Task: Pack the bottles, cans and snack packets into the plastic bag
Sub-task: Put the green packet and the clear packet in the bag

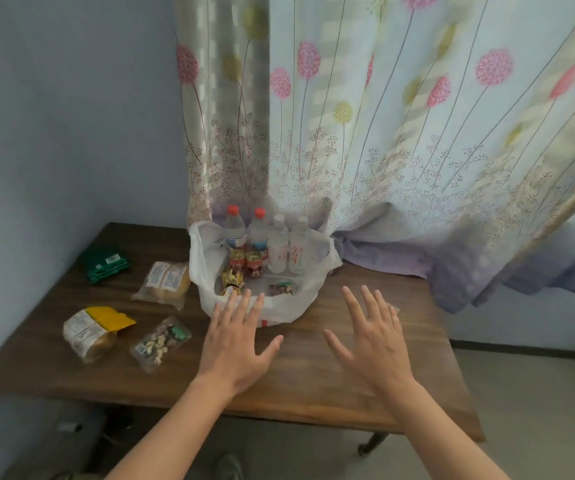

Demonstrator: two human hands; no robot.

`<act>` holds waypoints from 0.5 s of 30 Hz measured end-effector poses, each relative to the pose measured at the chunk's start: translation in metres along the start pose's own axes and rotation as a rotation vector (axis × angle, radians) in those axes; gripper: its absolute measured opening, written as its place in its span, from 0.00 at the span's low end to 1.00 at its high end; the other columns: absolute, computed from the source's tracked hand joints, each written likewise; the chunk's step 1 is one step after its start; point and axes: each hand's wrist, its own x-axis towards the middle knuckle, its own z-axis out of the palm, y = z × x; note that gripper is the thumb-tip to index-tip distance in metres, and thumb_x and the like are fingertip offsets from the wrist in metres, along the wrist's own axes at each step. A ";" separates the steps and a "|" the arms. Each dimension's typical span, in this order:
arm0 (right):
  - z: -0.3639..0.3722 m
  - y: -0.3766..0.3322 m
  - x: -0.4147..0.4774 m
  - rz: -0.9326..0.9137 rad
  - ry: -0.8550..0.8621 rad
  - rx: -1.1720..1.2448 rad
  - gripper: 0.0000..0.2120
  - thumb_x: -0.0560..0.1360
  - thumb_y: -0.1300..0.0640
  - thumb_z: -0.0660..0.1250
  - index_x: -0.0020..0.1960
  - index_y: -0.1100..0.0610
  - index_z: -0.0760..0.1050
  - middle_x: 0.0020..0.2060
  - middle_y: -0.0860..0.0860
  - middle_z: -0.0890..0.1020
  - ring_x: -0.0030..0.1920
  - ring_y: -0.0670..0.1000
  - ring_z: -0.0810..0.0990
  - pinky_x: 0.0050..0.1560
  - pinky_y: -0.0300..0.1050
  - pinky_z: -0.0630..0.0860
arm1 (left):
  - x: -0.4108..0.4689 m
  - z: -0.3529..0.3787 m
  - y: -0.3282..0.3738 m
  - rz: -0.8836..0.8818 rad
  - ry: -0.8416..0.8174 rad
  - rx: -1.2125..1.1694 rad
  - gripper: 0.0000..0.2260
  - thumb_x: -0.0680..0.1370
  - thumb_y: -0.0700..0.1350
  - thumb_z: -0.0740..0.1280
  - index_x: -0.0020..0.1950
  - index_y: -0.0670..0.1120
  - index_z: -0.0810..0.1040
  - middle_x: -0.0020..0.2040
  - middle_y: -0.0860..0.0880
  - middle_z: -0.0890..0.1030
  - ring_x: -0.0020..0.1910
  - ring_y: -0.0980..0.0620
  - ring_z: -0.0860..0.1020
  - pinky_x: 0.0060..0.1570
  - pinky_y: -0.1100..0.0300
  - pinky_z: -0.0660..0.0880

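A white plastic bag [203, 261] stands open on the wooden table [313, 375]. Inside it stand two red-capped bottles [235, 230], two white-capped bottles [289, 251] and two red cans [246, 261], with a yellow packet [232, 280] and a small nut packet [282, 288] in front of them. My left hand [236, 344] hovers flat, fingers spread, over the bag's near edge. Right of the bag my right hand [371, 337] is also flat and spread. Neither holds anything.
Left of the bag lie a green packet [106, 263], a clear bread packet [166, 280], a yellow-topped bread packet [94, 329] and a mixed-nut packet [161, 341]. A flowered curtain [383, 133] hangs behind and drapes onto the table. A wall stands on the left.
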 end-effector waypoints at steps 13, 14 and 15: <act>-0.005 -0.029 -0.044 -0.088 0.010 0.113 0.42 0.74 0.26 0.50 0.84 0.45 0.52 0.82 0.54 0.58 0.83 0.57 0.52 0.81 0.59 0.55 | -0.080 -0.015 -0.012 -0.141 0.067 0.062 0.40 0.77 0.74 0.45 0.85 0.54 0.49 0.85 0.50 0.51 0.83 0.49 0.46 0.81 0.46 0.40; -0.005 -0.036 -0.043 -0.107 0.009 0.112 0.42 0.75 0.27 0.50 0.84 0.45 0.51 0.82 0.54 0.58 0.83 0.57 0.52 0.80 0.59 0.55 | -0.083 -0.018 -0.018 -0.160 0.073 0.064 0.40 0.77 0.75 0.45 0.85 0.55 0.49 0.85 0.50 0.52 0.83 0.49 0.46 0.81 0.46 0.40; -0.004 -0.043 -0.042 -0.125 0.006 0.116 0.42 0.75 0.27 0.51 0.84 0.44 0.51 0.82 0.54 0.58 0.83 0.57 0.52 0.80 0.59 0.56 | -0.086 -0.021 -0.023 -0.180 0.081 0.063 0.40 0.77 0.75 0.45 0.85 0.55 0.49 0.85 0.50 0.52 0.83 0.48 0.46 0.81 0.46 0.40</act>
